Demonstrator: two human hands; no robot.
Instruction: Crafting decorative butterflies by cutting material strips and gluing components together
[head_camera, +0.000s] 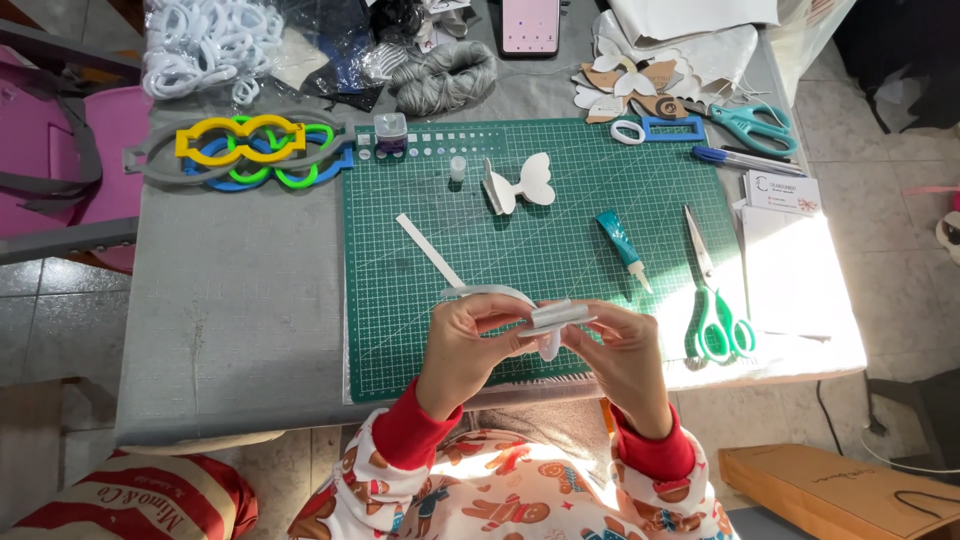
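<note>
Head view: left hand (468, 345) and right hand (618, 350) each grip, clamped, a white folded piece (556, 318), its lower part hidden.

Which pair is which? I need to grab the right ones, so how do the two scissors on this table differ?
The green-handled scissors lie on the right edge of the cutting mat, with long bare blades pointing away from the person. The teal-handled scissors lie off the mat near the table's far right corner, by a blue pen. Both lie flat, untouched by either hand.
</note>
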